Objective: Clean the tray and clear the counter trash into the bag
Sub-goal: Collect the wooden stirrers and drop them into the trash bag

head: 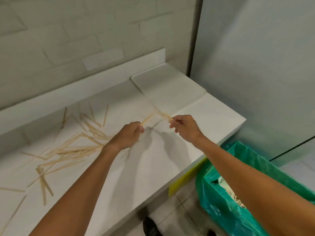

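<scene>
Several thin wooden sticks (75,147) lie scattered over the left part of the white counter (153,160). My left hand (129,135) grips a few sticks that poke up to the right. My right hand (183,126) pinches the end of other sticks, blurred by motion, near the front edge of the white tray (170,86). The tray lies bare at the counter's back right corner. A green bag (242,189) stands open below the counter's right end, under my right forearm, with pale trash inside.
A white brick wall with a low backsplash (81,89) runs behind the counter. A grey panel (255,65) stands to the right. A yellow strip (185,179) shows on the counter's side. Tiled floor and a dark shoe (150,227) lie below.
</scene>
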